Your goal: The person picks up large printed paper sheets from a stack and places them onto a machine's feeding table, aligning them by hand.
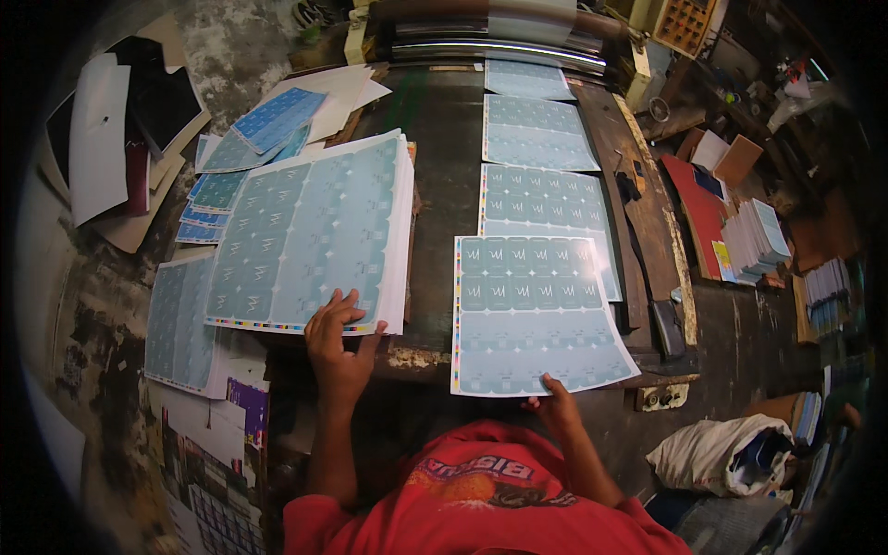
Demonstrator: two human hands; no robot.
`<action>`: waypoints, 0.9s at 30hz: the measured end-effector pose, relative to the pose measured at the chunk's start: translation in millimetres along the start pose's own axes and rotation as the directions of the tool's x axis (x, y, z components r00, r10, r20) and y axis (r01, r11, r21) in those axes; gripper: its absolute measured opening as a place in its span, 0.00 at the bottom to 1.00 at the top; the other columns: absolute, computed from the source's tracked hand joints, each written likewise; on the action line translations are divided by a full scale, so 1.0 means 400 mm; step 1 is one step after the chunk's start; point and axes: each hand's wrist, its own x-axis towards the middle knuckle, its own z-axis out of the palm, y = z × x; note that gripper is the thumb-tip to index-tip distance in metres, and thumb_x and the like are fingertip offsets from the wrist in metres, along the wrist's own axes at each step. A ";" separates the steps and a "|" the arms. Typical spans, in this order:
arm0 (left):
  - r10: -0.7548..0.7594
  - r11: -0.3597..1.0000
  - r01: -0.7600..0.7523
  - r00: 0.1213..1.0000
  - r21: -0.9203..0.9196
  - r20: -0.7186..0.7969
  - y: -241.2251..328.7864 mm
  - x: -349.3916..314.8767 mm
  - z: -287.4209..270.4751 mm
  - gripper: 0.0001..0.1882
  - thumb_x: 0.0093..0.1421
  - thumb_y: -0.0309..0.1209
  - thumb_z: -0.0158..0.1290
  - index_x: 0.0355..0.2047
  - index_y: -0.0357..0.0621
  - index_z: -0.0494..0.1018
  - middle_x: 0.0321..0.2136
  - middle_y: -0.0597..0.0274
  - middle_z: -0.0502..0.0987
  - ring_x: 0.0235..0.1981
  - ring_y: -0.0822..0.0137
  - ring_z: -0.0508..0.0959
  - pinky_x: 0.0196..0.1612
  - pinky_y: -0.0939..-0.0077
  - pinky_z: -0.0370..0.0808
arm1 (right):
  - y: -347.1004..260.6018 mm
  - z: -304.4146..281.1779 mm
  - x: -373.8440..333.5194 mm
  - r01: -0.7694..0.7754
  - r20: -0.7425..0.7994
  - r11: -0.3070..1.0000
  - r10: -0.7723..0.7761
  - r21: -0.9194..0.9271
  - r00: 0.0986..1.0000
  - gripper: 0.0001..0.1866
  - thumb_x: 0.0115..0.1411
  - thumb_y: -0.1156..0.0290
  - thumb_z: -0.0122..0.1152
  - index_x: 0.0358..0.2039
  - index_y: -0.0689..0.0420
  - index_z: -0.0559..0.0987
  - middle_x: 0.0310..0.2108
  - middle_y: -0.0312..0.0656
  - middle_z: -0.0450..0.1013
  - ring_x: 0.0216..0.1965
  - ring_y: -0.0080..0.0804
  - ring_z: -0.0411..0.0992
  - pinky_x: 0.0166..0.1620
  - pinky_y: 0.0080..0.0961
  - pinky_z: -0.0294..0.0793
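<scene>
My right hand (556, 403) pinches the near edge of a pale blue-green printed sheet (527, 326), with its thumb on top and its fingers below the paper. This sheet overlaps another printed sheet (544, 205) lying behind it, and its near edge hangs past the bench edge. At the left, my left hand (342, 338) rests on the near right corner of a thick stack of similar printed sheets (310, 231). Its fingers lie apart on the top sheet, the thumb stretched out at the corner. Nothing is visibly held in it.
At the far end of the dark bench (430, 203) stands a machine with metal rollers (499, 53); a row of sheets leads to it. Lower left is another printed stack (180, 319). Right are a red board (686, 208), booklet piles (754, 242) and a white sack (717, 453).
</scene>
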 end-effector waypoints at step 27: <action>0.051 0.996 -0.050 0.999 0.079 -0.016 -0.019 -0.024 0.021 0.14 0.68 0.32 0.45 0.43 0.38 0.78 0.46 0.57 0.80 0.53 0.53 0.75 0.62 0.53 0.58 | 0.018 -0.033 -0.051 0.091 -0.152 0.995 -0.096 -0.043 0.984 0.35 0.67 0.41 0.40 0.48 0.65 0.71 0.34 0.50 0.77 0.34 0.36 0.75 0.45 0.34 0.72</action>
